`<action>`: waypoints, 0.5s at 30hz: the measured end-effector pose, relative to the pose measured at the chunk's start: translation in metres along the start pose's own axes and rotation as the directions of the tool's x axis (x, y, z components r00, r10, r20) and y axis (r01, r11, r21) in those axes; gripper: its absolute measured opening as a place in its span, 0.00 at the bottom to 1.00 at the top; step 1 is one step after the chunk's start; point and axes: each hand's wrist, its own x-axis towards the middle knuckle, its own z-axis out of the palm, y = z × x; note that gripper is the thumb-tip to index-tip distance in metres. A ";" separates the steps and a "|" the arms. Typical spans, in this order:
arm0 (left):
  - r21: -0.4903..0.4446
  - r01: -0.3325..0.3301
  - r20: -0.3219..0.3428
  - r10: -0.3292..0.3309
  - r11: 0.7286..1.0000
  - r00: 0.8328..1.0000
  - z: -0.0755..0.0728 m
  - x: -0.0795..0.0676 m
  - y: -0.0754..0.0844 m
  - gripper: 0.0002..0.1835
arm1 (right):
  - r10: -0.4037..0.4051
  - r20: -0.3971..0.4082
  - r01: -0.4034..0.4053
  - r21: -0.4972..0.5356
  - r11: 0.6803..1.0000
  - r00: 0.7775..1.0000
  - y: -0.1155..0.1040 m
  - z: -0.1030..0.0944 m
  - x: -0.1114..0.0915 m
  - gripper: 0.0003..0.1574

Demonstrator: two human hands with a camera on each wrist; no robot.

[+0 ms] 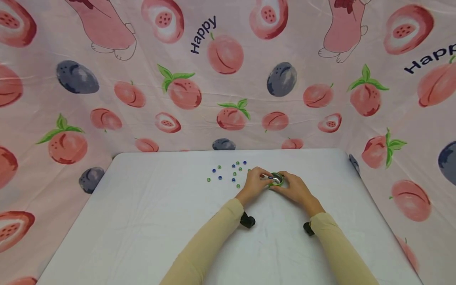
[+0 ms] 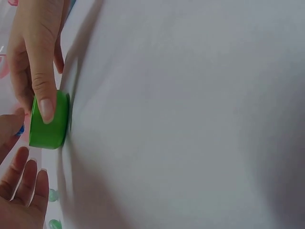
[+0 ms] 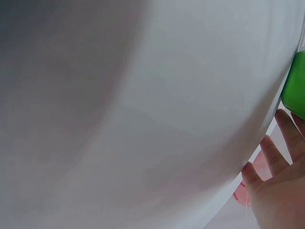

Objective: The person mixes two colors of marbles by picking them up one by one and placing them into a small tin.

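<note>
A small bowl [image 1: 276, 182], green outside and shiny metal inside, stands upright on the white table. My right hand [image 1: 296, 190] holds it from the right side. In the left wrist view its thumb lies along the green wall of the bowl [image 2: 51, 130]. Between thumb and fingertip my left hand [image 1: 253, 183] pinches a blue marble [image 2: 20, 130] right at the bowl's rim. The other fingers of that hand are spread beside the bowl. Only part of the bowl and some fingers of the right hand [image 3: 281, 176] show in the right wrist view.
Several green marbles [image 1: 208, 179] and blue marbles [image 1: 220, 177] lie scattered on the table [image 1: 142, 221] to the left of the bowl. A pink fruit-print cloth [image 1: 249, 87] hangs around the back and sides. Each wrist carries a small black camera [image 1: 248, 221].
</note>
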 end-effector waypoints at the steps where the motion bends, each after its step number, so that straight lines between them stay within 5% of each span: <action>1: -0.006 0.003 -0.005 -0.003 1.000 1.000 0.001 0.000 -0.001 0.07 | -0.003 -0.002 0.003 -0.002 1.000 1.000 0.000 0.000 0.000 0.36; 15: -0.045 0.045 -0.026 -0.046 0.998 0.999 0.007 -0.001 -0.005 0.08 | 0.000 -0.002 0.000 -0.024 1.000 1.000 0.002 0.001 0.000 0.36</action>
